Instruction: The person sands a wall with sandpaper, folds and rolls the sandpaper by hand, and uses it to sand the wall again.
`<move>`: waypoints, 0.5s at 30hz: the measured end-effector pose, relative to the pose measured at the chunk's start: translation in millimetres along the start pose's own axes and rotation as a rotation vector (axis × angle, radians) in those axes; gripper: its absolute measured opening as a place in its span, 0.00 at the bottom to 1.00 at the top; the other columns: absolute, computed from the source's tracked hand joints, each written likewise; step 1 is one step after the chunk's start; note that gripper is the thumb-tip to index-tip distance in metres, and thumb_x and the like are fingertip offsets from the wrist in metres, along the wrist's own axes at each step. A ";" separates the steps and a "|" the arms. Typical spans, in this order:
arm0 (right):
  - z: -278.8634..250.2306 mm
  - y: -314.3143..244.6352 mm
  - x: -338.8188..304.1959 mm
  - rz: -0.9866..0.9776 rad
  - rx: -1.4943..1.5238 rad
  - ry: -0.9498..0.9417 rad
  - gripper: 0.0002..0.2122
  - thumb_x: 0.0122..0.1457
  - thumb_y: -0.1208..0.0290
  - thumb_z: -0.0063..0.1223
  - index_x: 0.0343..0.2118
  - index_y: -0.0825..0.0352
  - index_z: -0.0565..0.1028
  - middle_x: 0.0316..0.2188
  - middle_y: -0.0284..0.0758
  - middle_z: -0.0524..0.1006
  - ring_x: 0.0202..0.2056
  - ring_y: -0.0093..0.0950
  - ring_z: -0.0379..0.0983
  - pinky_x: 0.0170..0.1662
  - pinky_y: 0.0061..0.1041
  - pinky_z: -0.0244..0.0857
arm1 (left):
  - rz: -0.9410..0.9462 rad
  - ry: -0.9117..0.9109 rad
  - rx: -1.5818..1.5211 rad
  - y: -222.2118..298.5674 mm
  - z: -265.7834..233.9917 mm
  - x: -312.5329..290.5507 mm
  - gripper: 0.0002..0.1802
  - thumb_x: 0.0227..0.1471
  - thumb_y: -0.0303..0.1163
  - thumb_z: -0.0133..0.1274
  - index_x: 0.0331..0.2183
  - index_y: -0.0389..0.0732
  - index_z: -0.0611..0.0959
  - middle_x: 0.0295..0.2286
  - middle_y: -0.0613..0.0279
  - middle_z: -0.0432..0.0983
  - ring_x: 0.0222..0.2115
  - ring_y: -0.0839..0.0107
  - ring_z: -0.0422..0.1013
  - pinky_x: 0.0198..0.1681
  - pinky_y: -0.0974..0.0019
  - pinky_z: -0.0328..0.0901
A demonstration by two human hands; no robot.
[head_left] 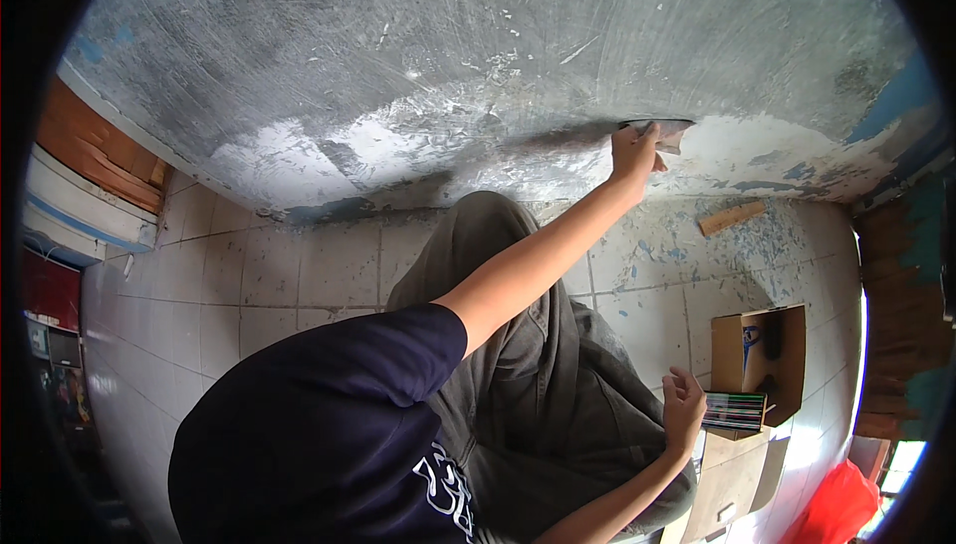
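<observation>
My left hand (637,154) is pressed against the low part of a grey and white patchy wall (478,56). It grips a thin flat piece (673,134) with a dark edge and a brownish face; its exact kind is hard to make out. The dark edge lies along the wall where the grey coat meets the white patch. Beside my bent knee, my right hand (683,411) rests with loosely curled fingers, and nothing shows in it. My legs in dark trousers (538,375) are folded on the tiled floor.
Blue and white paint flakes (652,245) litter the tiles around a small wooden piece (732,217). An open cardboard box (730,350) with a blue-handled tool stands right, near a striped stack (735,411). A red bag (841,504) lies nearer. Wooden furniture (100,146) borders the left.
</observation>
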State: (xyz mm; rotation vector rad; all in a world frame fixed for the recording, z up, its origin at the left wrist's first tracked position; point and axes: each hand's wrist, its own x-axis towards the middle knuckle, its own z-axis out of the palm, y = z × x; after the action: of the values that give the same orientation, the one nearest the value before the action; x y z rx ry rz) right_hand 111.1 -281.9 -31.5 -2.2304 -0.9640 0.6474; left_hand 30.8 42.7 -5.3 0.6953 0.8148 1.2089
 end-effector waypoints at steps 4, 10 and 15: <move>-2.5 3.0 -6.1 0.003 -0.013 0.048 0.11 0.49 0.72 0.51 0.36 0.68 0.74 0.27 0.40 0.76 0.30 0.30 0.75 0.32 0.25 0.68 | -0.093 -0.165 -0.085 -6.0 -4.9 2.2 0.14 0.52 0.38 0.47 0.27 0.37 0.78 0.19 0.67 0.70 0.10 0.83 0.55 0.14 0.77 0.53; 4.5 15.5 3.7 -0.062 -0.026 0.098 0.11 0.46 0.71 0.52 0.34 0.66 0.75 0.26 0.41 0.77 0.32 0.34 0.75 0.36 0.30 0.66 | -0.086 -0.181 -0.184 -9.6 -20.3 19.8 0.10 0.48 0.33 0.50 0.32 0.37 0.75 0.12 0.74 0.55 0.11 0.83 0.50 0.15 0.78 0.50; 8.4 21.1 6.8 -0.071 0.067 0.147 0.11 0.46 0.71 0.52 0.33 0.67 0.75 0.26 0.40 0.77 0.31 0.36 0.74 0.35 0.29 0.67 | -0.143 -0.321 -0.298 -0.4 -27.9 30.2 0.09 0.50 0.32 0.49 0.35 0.42 0.74 0.36 0.70 0.74 0.14 0.85 0.49 0.21 0.81 0.51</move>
State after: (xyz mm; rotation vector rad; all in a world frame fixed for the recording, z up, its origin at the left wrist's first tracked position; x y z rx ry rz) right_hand 119.8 -285.3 -53.3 -2.1418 -0.9293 0.4694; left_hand 12.0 73.0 -25.8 0.5566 0.3991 1.0282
